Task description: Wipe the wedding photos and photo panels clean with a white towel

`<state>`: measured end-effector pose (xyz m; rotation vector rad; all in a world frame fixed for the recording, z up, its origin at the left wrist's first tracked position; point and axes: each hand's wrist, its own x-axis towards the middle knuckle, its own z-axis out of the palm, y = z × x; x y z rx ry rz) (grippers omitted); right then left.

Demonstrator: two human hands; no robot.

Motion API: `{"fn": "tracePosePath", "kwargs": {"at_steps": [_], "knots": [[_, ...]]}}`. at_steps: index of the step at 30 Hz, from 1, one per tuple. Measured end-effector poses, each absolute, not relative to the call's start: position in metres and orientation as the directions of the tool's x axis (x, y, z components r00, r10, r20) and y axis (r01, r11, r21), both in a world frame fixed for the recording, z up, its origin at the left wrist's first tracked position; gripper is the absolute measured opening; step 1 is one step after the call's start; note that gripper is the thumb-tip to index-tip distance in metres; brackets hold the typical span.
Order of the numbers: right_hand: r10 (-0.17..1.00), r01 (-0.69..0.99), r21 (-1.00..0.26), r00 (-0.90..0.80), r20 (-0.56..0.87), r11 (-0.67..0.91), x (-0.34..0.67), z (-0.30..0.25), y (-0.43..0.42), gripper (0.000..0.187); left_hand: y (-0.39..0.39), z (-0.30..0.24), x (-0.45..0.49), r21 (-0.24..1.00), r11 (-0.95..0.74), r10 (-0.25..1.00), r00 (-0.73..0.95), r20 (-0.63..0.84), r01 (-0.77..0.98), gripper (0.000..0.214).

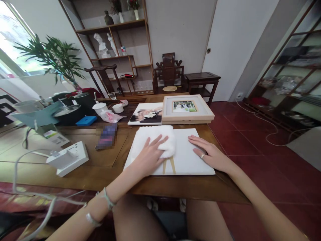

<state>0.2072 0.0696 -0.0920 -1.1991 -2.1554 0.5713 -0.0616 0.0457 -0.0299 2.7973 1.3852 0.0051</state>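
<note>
A folded white fluffy towel (168, 138) lies over the left part of a flat white panel (185, 164) at the front of the table. My left hand (150, 155) presses on the towel, its fingers spread and stretched out over it. Below the towel's lower edge, two tan strips (172, 166) show on the panel; their upper ends are covered. My right hand (210, 154), with a ring on one finger, rests flat on the panel's right side with its thumb apart.
Behind the panel lie a photo print (147, 115) and a light wooden frame (188, 117) with a picture. To the left are a white power strip (69, 160), a pixelated phone-like item (106, 136), a blue box (86, 121) and a white cup (117, 108). The wooden table's (170, 185) front edge borders my lap.
</note>
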Motion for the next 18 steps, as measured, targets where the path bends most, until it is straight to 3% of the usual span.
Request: {"fn": "tracePosePath", "kwargs": {"at_steps": [5,9,18], "knots": [[0.866,0.623,-0.605,-0.410,0.286,0.495,0.207,-0.090,0.069,0.042,-0.008,-0.028,-0.056,0.029,-0.729,0.684,0.729,-0.029,0.684,0.017],[0.865,0.631,-0.597,-0.421,0.272,0.495,0.207,-0.089,0.068,0.043,-0.017,-0.026,-0.061,0.073,-0.770,0.634,0.773,-0.018,0.634,0.024],[0.867,0.602,-0.631,-0.415,0.276,0.489,0.207,-0.090,0.069,0.042,0.071,-0.027,-0.078,0.055,-0.651,0.757,0.653,-0.031,0.757,0.031]]}}
